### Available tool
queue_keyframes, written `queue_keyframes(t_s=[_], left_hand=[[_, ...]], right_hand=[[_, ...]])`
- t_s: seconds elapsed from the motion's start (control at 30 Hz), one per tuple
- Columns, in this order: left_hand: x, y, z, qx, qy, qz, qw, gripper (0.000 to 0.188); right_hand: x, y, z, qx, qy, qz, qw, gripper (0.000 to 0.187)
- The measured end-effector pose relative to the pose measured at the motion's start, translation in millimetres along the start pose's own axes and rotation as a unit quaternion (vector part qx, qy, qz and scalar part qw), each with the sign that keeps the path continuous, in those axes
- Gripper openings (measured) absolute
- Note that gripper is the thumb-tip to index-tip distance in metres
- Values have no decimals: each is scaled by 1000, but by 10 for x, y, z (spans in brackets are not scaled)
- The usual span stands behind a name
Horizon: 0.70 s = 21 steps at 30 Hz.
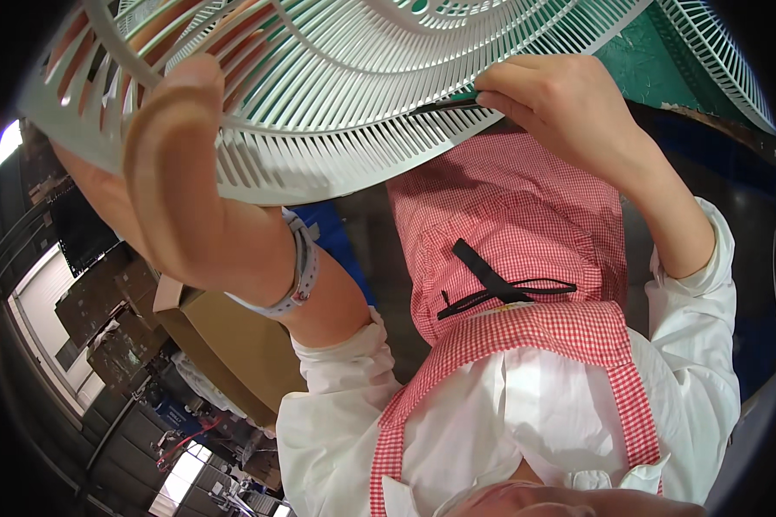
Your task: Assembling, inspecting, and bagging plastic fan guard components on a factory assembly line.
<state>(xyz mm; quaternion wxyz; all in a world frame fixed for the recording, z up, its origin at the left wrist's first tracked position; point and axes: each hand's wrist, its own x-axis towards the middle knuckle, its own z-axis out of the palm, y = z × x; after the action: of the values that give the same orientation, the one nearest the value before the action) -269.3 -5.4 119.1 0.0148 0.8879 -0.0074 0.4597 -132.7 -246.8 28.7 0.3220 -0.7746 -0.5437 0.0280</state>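
A white plastic fan grille (306, 183) with curved slats is tilted up in front of me. My left hand (177, 172) grips its left side, the thumb over the near face and the fingers seen behind the slats. At the grille's lower edge, right of the middle, my right hand (560, 99) pinches a slim dark tool with a pointed end (444, 106). The tool's tip lies against the slats; whether it is a knife or some other trimming tool I cannot make out. A pale watch strap (302, 263) circles my left wrist.
A green work surface (651, 73) lies beyond the grille. Another white grille (724, 60) rests at the far right. A cardboard box (233, 345) stands at the left. Black straps (491, 280) lie across my red checked apron (517, 207).
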Motion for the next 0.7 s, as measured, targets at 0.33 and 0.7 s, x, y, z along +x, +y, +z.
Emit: queue_keyframes(t_s=[0.33,0.7], left_hand=[[146,97,101,-110,21,-116,987,45],[287,216,136,-164,20,-188,968,40]], right_hand=[[276,-120,-139,-70,-58,-21,996,13],[304,-132,-188,-60,-97,-50,992,15]])
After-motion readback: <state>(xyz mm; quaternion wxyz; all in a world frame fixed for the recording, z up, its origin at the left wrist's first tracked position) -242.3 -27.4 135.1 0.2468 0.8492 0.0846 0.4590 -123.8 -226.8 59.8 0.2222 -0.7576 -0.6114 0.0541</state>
